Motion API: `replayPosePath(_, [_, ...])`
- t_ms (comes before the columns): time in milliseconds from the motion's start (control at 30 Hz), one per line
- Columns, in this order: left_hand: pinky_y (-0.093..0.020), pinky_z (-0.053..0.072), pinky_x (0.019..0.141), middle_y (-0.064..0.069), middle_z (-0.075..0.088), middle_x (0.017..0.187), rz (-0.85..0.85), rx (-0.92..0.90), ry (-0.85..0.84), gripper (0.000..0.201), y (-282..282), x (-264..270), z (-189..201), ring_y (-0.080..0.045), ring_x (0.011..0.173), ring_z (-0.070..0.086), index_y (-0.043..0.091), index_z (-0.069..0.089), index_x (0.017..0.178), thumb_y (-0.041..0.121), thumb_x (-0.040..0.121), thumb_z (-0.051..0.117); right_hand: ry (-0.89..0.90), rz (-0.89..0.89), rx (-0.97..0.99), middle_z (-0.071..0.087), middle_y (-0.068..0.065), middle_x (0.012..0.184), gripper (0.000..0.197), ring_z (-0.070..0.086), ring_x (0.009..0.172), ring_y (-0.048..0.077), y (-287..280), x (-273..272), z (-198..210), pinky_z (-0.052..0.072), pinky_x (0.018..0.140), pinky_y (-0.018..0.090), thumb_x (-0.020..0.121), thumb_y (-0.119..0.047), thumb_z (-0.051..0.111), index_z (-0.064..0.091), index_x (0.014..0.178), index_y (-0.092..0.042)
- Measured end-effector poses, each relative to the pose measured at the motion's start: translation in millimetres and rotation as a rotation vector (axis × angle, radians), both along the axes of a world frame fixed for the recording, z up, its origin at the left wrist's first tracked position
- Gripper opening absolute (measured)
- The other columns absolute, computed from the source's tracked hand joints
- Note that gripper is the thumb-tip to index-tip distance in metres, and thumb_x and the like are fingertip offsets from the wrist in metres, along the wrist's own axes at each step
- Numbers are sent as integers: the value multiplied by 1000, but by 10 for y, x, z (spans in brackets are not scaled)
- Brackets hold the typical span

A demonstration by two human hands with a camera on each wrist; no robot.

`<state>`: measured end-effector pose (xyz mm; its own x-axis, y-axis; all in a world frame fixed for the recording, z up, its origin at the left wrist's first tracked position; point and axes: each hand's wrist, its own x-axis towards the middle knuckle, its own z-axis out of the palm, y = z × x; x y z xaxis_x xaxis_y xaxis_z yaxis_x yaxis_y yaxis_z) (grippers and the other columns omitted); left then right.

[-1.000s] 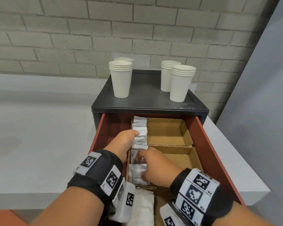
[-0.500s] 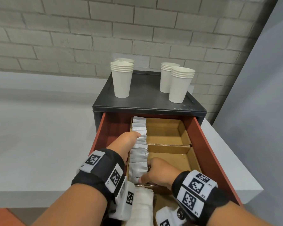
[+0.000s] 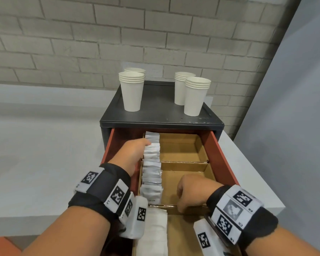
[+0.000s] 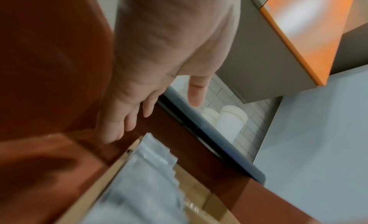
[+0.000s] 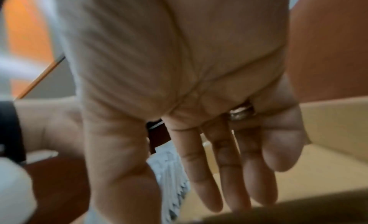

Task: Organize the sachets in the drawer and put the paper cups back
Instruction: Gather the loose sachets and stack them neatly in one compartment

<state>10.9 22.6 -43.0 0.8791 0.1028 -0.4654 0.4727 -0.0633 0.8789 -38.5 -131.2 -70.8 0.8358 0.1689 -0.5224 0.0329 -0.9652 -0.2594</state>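
Observation:
A row of silver-white sachets (image 3: 151, 169) stands on edge down the left column of the cardboard organiser (image 3: 183, 164) inside the open red drawer (image 3: 223, 159). My left hand (image 3: 137, 150) lies along the left side of the row between the sachets (image 4: 143, 169) and the drawer wall, and in the left wrist view its fingers (image 4: 129, 122) are straight and hold nothing. My right hand (image 3: 189, 193) hangs over the near right compartment with fingers (image 5: 223, 172) straight and empty. Several stacks of white paper cups (image 3: 131, 91) (image 3: 196, 96) stand on the black cabinet top (image 3: 161, 111).
The two right cardboard compartments (image 3: 181, 146) hold nothing. A white pile of packets (image 3: 153, 235) lies in the drawer's near section under my left wrist. Grey counter (image 3: 44, 154) spreads left, a brick wall stands behind, and a grey panel (image 3: 294, 108) rises at right.
My right hand let go of the front sachet and moved right and back over the near right compartment. My left hand stayed beside the row, which now stands straighter.

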Motion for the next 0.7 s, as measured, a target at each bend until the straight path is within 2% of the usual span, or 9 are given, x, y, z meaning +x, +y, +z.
replayPosePath(67, [-30, 39, 79, -2, 54, 93, 21, 44, -47, 10, 52, -54, 177, -19, 85, 51, 10, 54, 101, 17, 93, 53, -2, 65, -133, 65, 11, 93, 25, 58, 82, 24, -27, -54, -65, 48, 66, 28, 80, -6, 61, 68, 103, -1])
replayPosePath(100, [-30, 36, 81, -1, 53, 94, 20, 66, -74, 16, 97, -67, 256, -19, 88, 48, 11, 53, 107, 18, 92, 54, -9, 93, -154, 65, 12, 96, 25, 57, 85, 24, -28, -62, -100, 48, 70, 29, 83, -4, 57, 67, 106, -1])
replayPosePath(167, [-31, 35, 87, -5, 53, 114, 14, 125, -137, 30, 196, -101, 426, -21, 105, 46, 11, 52, 120, 19, 91, 56, -34, 120, -156, 60, 9, 83, 21, 52, 82, 23, 7, -81, -132, 43, 70, 28, 85, 0, 51, 67, 99, -1])
replayPosePath(233, [-31, 39, 92, -11, 51, 126, 20, 180, -162, 33, 321, -114, 579, -24, 111, 49, 9, 53, 123, 18, 91, 56, -59, 139, -172, 49, 7, 72, 20, 47, 79, 23, 59, -90, -141, 39, 68, 26, 85, 2, 47, 65, 91, -6])
replayPosePath(333, [-28, 41, 78, -11, 51, 100, 19, 291, -158, 10, 540, -136, 770, -24, 84, 49, 6, 57, 100, 11, 93, 52, -73, 151, -163, 49, 8, 75, 20, 48, 78, 24, 146, -97, -149, 39, 68, 26, 85, 2, 47, 63, 85, -9])
replayPosePath(433, [-37, 38, 97, -11, 47, 117, 20, 381, -127, 31, 769, -154, 779, -27, 106, 45, 1, 53, 122, 12, 93, 52, -93, 164, -139, 52, 10, 81, 22, 49, 79, 25, 257, -71, -192, 41, 68, 28, 84, 2, 47, 67, 92, -3])
replayPosePath(500, [-38, 39, 93, -12, 47, 130, -10, 443, -69, 34, 886, -210, 700, -30, 116, 47, 3, 50, 126, 11, 94, 52, -114, 176, -119, 52, 10, 85, 25, 49, 79, 25, 341, -40, -217, 41, 69, 28, 84, 2, 47, 68, 97, 0])
replayPosePath(600, [-37, 42, 80, -10, 52, 124, -125, 449, 37, 22, 991, -262, 502, -25, 100, 51, 6, 52, 116, 6, 94, 48, -135, 192, -103, 51, 10, 84, 21, 49, 79, 26, 464, -3, -204, 42, 69, 29, 85, 3, 47, 65, 87, -7])
replayPosePath(700, [-31, 50, 66, -6, 62, 94, -290, 324, 111, 29, 1025, -306, 325, -20, 76, 58, 11, 58, 114, -2, 95, 41, -165, 197, -78, 52, 8, 78, 23, 49, 79, 26, 565, 24, -170, 42, 69, 29, 84, 5, 46, 64, 84, -10])
